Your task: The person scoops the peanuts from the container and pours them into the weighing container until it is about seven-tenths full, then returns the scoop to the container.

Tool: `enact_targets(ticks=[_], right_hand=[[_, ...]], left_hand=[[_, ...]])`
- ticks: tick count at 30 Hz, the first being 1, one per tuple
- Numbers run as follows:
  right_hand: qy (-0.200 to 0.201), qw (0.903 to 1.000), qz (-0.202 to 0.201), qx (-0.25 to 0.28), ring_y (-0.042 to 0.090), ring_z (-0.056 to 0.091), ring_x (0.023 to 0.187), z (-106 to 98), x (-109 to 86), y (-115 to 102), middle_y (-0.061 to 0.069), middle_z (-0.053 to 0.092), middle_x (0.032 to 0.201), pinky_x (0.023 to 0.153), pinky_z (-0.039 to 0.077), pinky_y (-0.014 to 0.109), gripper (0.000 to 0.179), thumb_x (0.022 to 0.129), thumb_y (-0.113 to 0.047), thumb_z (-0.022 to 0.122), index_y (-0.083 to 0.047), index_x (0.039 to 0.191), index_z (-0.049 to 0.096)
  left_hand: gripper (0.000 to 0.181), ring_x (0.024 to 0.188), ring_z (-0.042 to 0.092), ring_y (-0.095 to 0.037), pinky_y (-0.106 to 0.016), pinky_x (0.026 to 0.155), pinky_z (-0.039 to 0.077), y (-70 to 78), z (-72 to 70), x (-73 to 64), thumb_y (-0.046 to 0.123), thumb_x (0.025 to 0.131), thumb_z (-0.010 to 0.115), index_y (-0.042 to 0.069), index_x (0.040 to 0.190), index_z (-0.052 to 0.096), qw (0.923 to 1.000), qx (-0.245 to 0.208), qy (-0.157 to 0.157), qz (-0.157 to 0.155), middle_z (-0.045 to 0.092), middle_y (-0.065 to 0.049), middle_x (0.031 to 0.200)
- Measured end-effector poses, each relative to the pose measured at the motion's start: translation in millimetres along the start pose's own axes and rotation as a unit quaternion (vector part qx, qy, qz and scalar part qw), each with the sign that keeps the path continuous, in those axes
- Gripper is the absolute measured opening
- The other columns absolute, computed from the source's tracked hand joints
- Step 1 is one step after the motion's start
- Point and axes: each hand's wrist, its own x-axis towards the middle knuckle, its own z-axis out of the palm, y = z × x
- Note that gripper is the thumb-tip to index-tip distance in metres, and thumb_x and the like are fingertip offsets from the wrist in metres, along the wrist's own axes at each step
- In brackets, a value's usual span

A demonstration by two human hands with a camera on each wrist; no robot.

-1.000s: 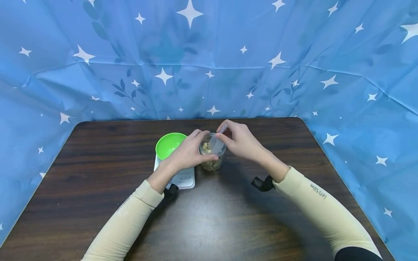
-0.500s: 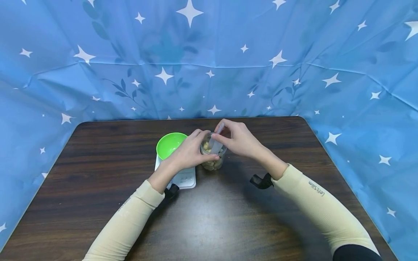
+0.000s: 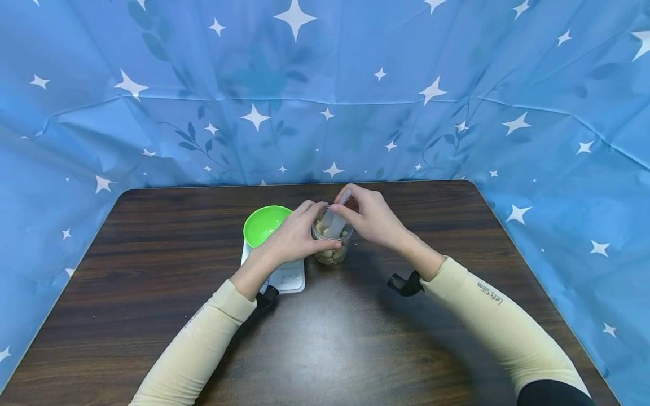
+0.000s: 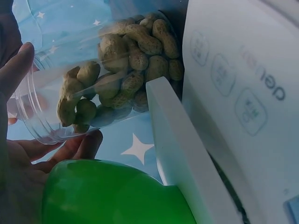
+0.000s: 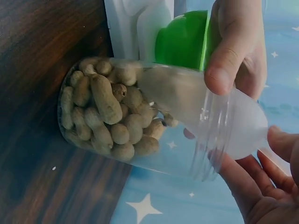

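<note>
On this side of the bench (image 3: 325,349) sits a white scale (image 3: 288,278). Just beside it stands an open jar (image 3: 329,257) of peanuts (image 5: 105,100), the left hand (image 3: 294,237) with fingers curled round its rim. The right hand (image 3: 374,219) pinches a translucent scoop (image 3: 335,226) dipped inside. Scooping looks barely begun: plenty remains in the jar, and the green bowl (image 3: 260,228), farther back on the scale, shows no peanuts where I can see in.

One left hand (image 3: 299,234), one right hand (image 3: 370,219) and two sleeves (image 3: 193,344) are counted. One jar (image 5: 180,161), one scoop (image 5: 248,125), one bowl (image 3: 262,225), one scale (image 3: 290,278), one table (image 3: 325,349) and one curtain (image 3: 325,67) are also seen. Of peanuts (image 5: 105,99), more than a dozen can be counted, but some are hidden.
</note>
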Motion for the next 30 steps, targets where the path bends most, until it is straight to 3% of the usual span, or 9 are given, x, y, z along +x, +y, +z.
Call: enact_targets(ticks=[6,15,30], right_hand=[[0.028,0.9991,0.017,0.026,0.025,0.069,0.069,2.4,-3.1,2.5,0.004,0.068,0.093,0.062,0.055,0.032,0.014,0.102,-0.021,0.067,-0.007,0.105,0.065],[0.082,0.9947,0.021,0.058,0.029,0.067,0.065,4.3,-6.4,7.7,0.003,0.070,0.092,0.058,0.051,0.031,0.014,0.101,-0.022,0.068,-0.009,0.104,0.068],[0.122,0.9889,0.007,0.084,0.022,0.066,0.067,11.3,-13.1,12.1,0.005,0.071,0.095,0.060,0.052,0.028,0.012,0.102,-0.017,0.067,-0.006,0.106,0.066]], left_hand=[[0.089,0.103,0.056,-0.019,-0.038,0.086,0.052,-0.5,-0.1,0.6,0.055,0.087,0.078,0.003,0.151,0.045,1.0000,0.000,-0.001,0.001,0.053,-0.008,0.128],[0.088,0.106,0.056,-0.020,-0.039,0.089,0.051,-1.2,0.0,1.5,0.054,0.087,0.078,0.003,0.151,0.045,1.0000,0.000,0.000,0.004,0.053,-0.009,0.129],[0.090,0.105,0.056,-0.020,-0.040,0.088,0.051,-3.3,0.8,2.0,0.055,0.087,0.078,0.003,0.152,0.044,1.0000,0.001,-0.001,-0.002,0.053,-0.009,0.130]])
